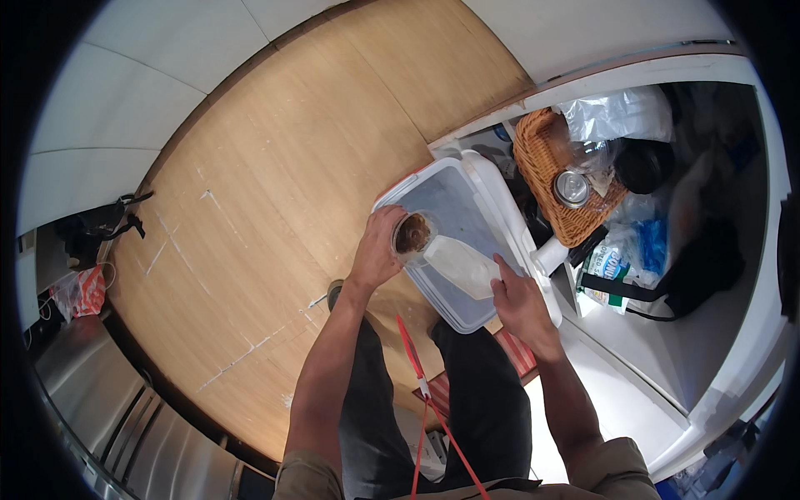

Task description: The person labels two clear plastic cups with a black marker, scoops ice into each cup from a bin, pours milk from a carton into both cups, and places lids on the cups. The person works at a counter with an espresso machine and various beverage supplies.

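In my left hand [379, 245] is a clear plastic cup [412, 236] with something brown inside, its open end facing up. My right hand [522, 306] grips a translucent whitish object [464, 267], possibly a plastic bag or a flat container; blur hides its exact kind. Its far end lies beside the cup's rim; whether they touch I cannot tell. Both are held above a plastic storage bin [454, 181] with a pale, bluish-grey surface, which stands before my legs against the open cabinet.
The open cabinet on the right holds a wicker basket [539, 181] with a metal can [571, 189], a black round object [644, 166] and plastic bags [615, 115]. Stainless-steel fronts [94, 375] line the lower left. A red lanyard [409, 350] hangs over my legs.
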`<action>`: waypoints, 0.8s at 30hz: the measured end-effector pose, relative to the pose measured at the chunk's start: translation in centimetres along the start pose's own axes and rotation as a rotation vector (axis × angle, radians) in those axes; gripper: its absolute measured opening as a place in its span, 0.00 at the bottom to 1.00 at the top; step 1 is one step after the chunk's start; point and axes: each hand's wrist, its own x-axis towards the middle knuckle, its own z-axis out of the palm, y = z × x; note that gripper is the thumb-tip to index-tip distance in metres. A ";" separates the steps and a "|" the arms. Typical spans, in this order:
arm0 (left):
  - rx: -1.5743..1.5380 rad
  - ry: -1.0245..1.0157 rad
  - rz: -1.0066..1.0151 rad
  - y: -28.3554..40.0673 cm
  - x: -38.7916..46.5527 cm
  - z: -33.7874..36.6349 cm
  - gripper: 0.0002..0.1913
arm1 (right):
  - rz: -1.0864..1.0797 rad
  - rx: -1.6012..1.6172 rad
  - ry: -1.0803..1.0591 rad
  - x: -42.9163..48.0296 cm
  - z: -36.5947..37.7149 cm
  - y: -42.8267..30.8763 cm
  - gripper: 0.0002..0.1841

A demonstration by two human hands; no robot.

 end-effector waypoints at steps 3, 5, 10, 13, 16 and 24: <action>0.002 -0.006 0.015 -0.3 0.1 0.3 0.38 | 0.021 -0.033 -0.015 -0.5 -0.4 -1.1 0.26; -0.006 -0.008 0.014 -0.5 0.1 0.4 0.38 | 0.099 -0.017 -0.053 -0.8 -0.8 -1.8 0.25; -0.175 0.072 -0.068 -0.5 0.0 0.7 0.40 | 0.207 0.206 -0.035 -1.5 -1.5 -1.6 0.28; -0.400 0.183 -0.211 0.5 0.2 0.2 0.42 | 0.230 0.282 -0.072 -2.2 -1.2 0.5 0.31; -0.366 0.209 -0.293 3.0 0.2 -2.6 0.44 | 0.013 0.567 -0.012 -3.3 1.4 2.9 0.32; -0.269 -0.096 -0.085 20.2 1.9 -14.5 0.48 | 0.346 0.357 0.202 -20.5 4.6 2.4 0.14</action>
